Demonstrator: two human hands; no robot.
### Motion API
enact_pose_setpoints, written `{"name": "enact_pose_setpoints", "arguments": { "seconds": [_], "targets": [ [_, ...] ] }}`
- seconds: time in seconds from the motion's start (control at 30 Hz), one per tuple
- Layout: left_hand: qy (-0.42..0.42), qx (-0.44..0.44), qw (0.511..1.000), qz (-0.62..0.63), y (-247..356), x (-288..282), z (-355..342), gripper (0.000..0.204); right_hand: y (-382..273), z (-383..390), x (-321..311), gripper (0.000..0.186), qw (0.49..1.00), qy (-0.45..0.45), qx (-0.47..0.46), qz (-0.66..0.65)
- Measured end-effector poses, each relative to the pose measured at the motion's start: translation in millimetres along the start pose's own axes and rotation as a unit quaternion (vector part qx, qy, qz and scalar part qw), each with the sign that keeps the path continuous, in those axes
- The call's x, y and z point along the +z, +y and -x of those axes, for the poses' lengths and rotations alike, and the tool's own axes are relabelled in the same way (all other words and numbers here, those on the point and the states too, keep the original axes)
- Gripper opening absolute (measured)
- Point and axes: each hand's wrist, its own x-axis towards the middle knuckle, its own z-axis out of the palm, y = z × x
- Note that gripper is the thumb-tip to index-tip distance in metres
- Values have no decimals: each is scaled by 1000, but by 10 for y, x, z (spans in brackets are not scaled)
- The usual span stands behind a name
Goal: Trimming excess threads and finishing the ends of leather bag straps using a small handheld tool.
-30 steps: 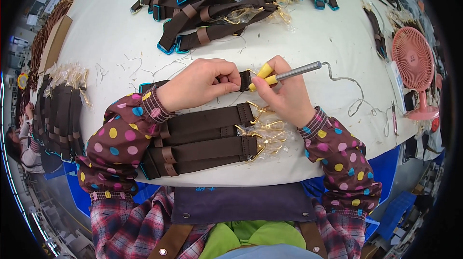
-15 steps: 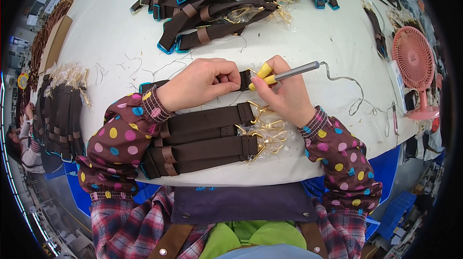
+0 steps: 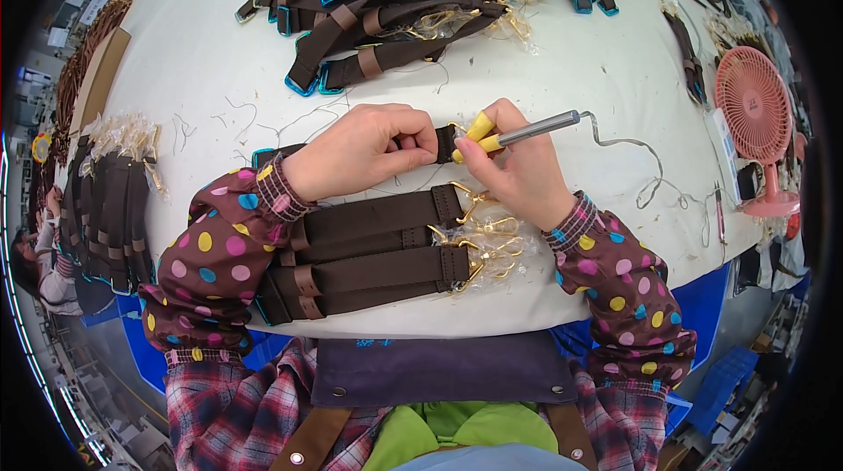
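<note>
My left hand (image 3: 364, 151) is closed on a dark brown webbing strap (image 3: 446, 146), its fingers curled over the strap close to the stitched end. A blue-wrapped buckle (image 3: 262, 158) shows at the strap's other end, left of my wrist. My right hand (image 3: 524, 174) grips a corded pen-shaped tool (image 3: 543, 126) with a grey body and yellow front. Its tip points at the strap end; whether they touch is hidden by my fingers. Yellow covers my right index finger. Just below lie more folded straps (image 3: 378, 273) with gold snap hooks (image 3: 496, 251) in clear plastic.
A pile of brown straps (image 3: 395, 28) lies at the far side of the white table (image 3: 606, 58). More bundled straps (image 3: 110, 208) hang over the left edge. A pink fan (image 3: 752, 107) stands at right, near the tool's grey cord (image 3: 645, 151). Another person (image 3: 53, 265) is at far left.
</note>
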Motion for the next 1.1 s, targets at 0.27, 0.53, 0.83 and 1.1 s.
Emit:
{"name": "enact_pose_setpoints", "arguments": {
  "seconds": [0.27,0.53,0.83,1.1],
  "targets": [
    [-3,-30,999,10,47,-81,-13,11,-2,8,6,24,998,12,25,-55],
    [-57,81,987,-128,-28,-118,-102,14,-24,-4,20,25,1000,4,-12,-26],
    [-19,49,997,-63,-72,-84,-91,12,15,-13,46,26,1000,5,-4,-24],
    [-17,44,997,-64,-52,-91,-87,13,12,-8,48,26,1000,5,-11,-11]
  ]
}}
